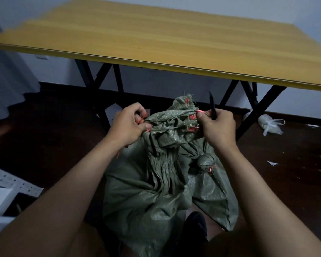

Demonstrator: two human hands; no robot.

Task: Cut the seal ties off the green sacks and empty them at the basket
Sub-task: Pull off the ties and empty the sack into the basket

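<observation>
A crumpled green woven sack point(156, 182) lies on the dark floor in front of me, its mouth lifted between my hands. My left hand point(130, 125) grips the left side of the mouth together with a red seal tie point(141, 120). My right hand point(218, 127) pinches the right side of the mouth, where another red tie point(200, 111) shows, and also holds a black cutting tool point(212, 105) pointing up. A second tied knot of sack point(206, 162) with a red tie sits lower right. No basket is in view.
A yellow-topped folding table point(174, 58) with black legs stands just beyond the sack. A white plastic bag point(271, 125) lies on the floor at right, with small white scraps nearby. White perforated metal parts point(9, 184) sit at lower left. My dark shoe point(196, 223) is below the sack.
</observation>
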